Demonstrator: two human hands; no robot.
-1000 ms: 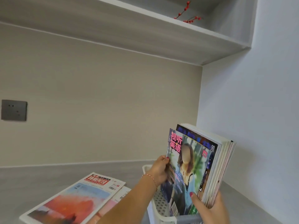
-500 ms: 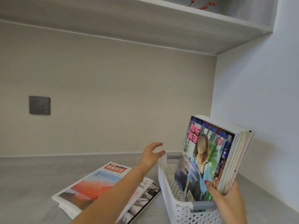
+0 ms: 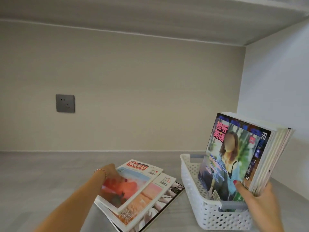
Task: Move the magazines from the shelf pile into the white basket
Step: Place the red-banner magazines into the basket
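A pile of magazines [image 3: 142, 195] lies flat on the grey shelf, left of the white perforated basket [image 3: 209, 213]. My left hand [image 3: 112, 174] grips the left edge of the top magazine, thumb on its orange cover. Several magazines [image 3: 237, 158] stand upright in the basket, leaning right. My right hand [image 3: 257, 196] holds that upright stack at its lower right corner, thumb on the front cover.
The grey shelf surface [image 3: 50, 181] runs to the beige back wall, which carries a dark socket plate [image 3: 65, 103]. A white side wall [image 3: 274, 97] stands close behind the basket on the right. An upper shelf board [image 3: 150, 17] runs overhead.
My left hand left the upright stack, swung left and down, and took hold of the top magazine of the flat pile. My right hand kept holding the stack in the basket.
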